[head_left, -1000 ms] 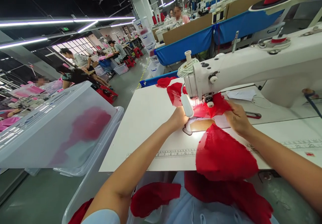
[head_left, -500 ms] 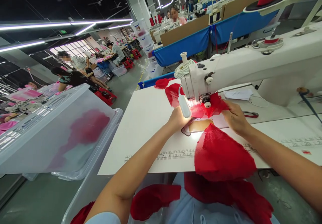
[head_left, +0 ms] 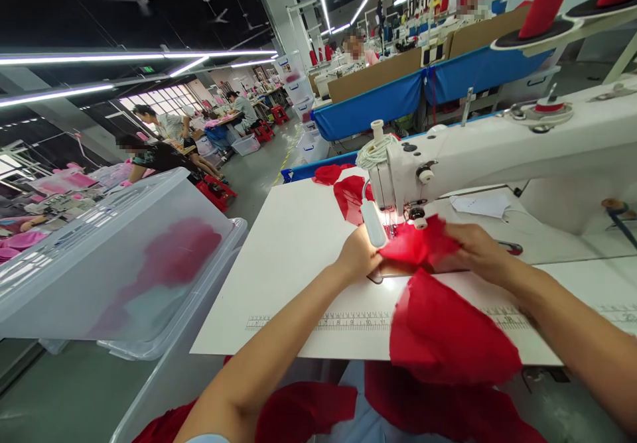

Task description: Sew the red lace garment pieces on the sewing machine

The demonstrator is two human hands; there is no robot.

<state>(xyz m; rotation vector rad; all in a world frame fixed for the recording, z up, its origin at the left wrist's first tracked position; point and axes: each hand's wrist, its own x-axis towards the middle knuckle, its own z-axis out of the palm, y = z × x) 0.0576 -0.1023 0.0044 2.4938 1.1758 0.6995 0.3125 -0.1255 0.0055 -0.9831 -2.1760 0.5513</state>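
A piece of red fabric is stretched between my two hands, just in front of the needle area of a white sewing machine. My left hand is closed on its left edge, close to the small lit lamp. On the right side, my right hand pinches the other end; its fingertips are slightly blurred. Nearer to me, a larger red fabric piece hangs over the front edge of the white table. Whether the stretched piece lies under the presser foot is hard to see.
More red fabric lies behind the lamp, and further pieces rest on my lap. A printed ruler runs along the table front. Translucent plastic bins stand at left. Red thread cones are at upper right. Other people work further back.
Both hands have drawn the red fabric slightly toward me, and it now covers more of the brown plate before the needle. The whole view has shifted a little.
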